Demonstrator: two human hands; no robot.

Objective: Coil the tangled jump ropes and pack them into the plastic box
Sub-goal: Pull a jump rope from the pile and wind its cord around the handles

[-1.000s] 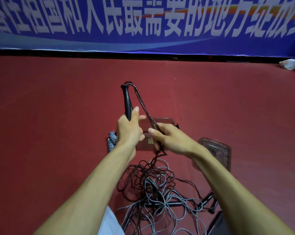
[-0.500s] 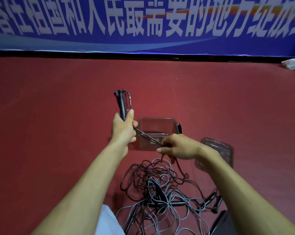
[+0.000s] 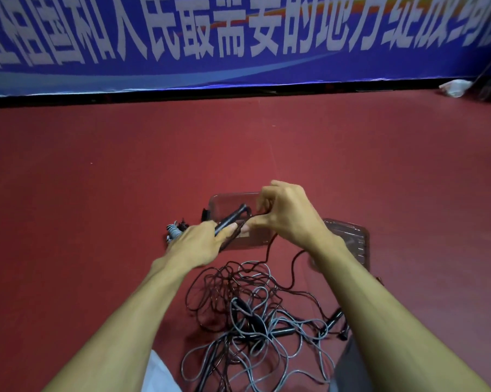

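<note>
Hands work close together at the centre of the frame, just in front of the plastic box [image 3: 227, 198]. The left hand [image 3: 194, 246] is wrapped round a black handle [image 3: 231, 217] that points up and to the right. The right hand [image 3: 291, 215] pinches the dark cord [image 3: 268, 247] of the same rope beside the handle's tip, fingers curled over a small loop. From that pinch the cord drops down into the tangle [image 3: 252, 312] of dark and grey ropes lying on the red floor [image 3: 97, 222] in the lower middle of the frame, with several more black handles buried in it.

The cord looks thin, light and limp, with a smooth coating that would probably slide through a loose pinch. The handle is the only stiff part, so it seems the sound place to anchor each coil. The free hand should take the cord close to the last loop. Pulling hard would likely tighten knots in the heap, so slack is better drawn out gently.

A lid [image 3: 351, 236] lies to the right of the box, and a wound bundle [image 3: 174, 231] sits just to its left.
</note>
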